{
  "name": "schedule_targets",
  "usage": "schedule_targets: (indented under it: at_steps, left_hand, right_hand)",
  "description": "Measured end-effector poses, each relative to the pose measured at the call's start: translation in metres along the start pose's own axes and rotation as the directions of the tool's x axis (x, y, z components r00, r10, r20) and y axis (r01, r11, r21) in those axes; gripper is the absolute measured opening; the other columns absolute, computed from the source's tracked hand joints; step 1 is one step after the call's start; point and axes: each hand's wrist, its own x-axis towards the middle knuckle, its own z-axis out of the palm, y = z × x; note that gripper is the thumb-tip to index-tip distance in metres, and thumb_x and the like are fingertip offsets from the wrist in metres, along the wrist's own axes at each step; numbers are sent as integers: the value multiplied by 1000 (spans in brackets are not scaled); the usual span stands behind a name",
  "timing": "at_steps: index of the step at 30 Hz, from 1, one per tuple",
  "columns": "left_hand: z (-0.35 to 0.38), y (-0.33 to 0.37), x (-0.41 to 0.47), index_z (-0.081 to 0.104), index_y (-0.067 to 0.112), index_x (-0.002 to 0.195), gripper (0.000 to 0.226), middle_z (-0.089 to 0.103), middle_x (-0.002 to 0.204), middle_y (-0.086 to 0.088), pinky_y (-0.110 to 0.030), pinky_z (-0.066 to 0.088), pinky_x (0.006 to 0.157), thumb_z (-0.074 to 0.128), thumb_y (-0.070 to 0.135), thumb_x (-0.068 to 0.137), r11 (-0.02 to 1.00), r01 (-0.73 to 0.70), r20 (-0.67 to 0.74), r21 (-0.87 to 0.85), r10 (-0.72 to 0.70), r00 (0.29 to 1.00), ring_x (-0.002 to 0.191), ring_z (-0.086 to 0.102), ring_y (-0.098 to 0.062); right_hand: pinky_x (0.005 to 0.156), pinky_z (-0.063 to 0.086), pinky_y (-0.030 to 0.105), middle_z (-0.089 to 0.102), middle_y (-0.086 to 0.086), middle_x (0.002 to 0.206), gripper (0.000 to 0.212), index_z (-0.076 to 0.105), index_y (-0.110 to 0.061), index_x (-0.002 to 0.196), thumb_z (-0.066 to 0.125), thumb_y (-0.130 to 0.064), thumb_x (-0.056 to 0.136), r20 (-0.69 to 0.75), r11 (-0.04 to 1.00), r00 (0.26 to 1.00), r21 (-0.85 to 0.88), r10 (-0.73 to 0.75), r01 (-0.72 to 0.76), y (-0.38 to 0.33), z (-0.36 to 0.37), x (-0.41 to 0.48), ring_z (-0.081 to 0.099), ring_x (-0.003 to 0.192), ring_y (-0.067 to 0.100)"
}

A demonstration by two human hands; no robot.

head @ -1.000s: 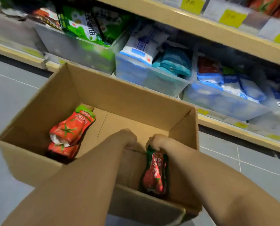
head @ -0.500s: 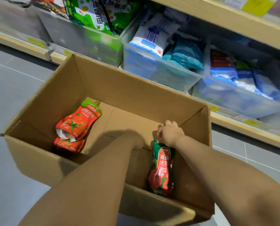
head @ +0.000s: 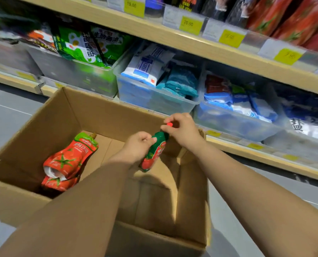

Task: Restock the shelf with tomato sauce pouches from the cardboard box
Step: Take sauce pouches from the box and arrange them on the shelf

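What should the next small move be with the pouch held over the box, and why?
Probably lift the pouch up and right toward the red pouches on the upper shelf. The right hand pinches its red cap and the left hand grips its body, clear of the cardboard box.

Red-and-green tomato sauce pouch [head: 153,152] tilted above open cardboard box [head: 65,115]; perhaps two more pouches [head: 67,162] inside.
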Motion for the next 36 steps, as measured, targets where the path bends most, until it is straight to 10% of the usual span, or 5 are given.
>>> schedule_targets:
  at_steps: [6, 11, 16, 27, 36]
  left_hand:
    - [-17, 66, 2, 55, 19, 69, 25, 59, 77, -7, -34, 45, 68, 53, 29, 92, 951, -140, -160, -276, 98, 982, 73, 54, -21]
    - [-1, 115, -7, 54, 16, 76, 21, 62, 80, -7, -29, 47, 64, 49, 26, 94, 886, -244, -173, -393, 190, 967, 72, 58, -18]
    - [37, 153, -19, 60, 18, 77, 21, 68, 85, -4, -38, 53, 81, 52, 28, 93, 873, -278, -157, -400, 234, 959, 85, 63, -18]
    - [134, 222, -20, 63, 20, 69, 19, 69, 79, -3, -40, 58, 79, 67, 33, 81, 940, -342, -94, -13, 339, 936, 85, 69, -24]
    - [187, 327, -11, 56, 18, 61, 24, 59, 70, 5, -27, 41, 68, 58, 27, 83, 764, -475, -49, 437, 547, 836, 76, 56, -19]
  right_hand:
    - [81, 40, 20, 49, -6, 114, 60, 47, -16, 132, 68, -41, 81, -95, 960, 993, 275, 75, -46, -13, -31, 1, 51, 103, 8]
    - [56, 50, 20, 69, 0, 93, 39, 63, -15, 105, 55, -49, 87, 319, 843, 946, 490, 65, -223, 1, -58, -18, 60, 61, 7]
    - [49, 45, 14, 68, -11, 70, 22, 65, -21, 87, 61, -42, 86, 142, 826, 988, 550, 54, -124, 21, -104, -29, 51, 47, 2]
    - [52, 43, 23, 67, 8, 73, 45, 65, 1, 86, 64, -45, 82, -214, 814, 949, 576, 232, -70, 59, -221, -39, 54, 56, 13]
    - [35, 33, 14, 46, -9, 34, 44, 47, -19, 50, 68, -43, 80, -355, 851, 909, 525, 220, 0, 73, -340, -15, 42, 29, 4]
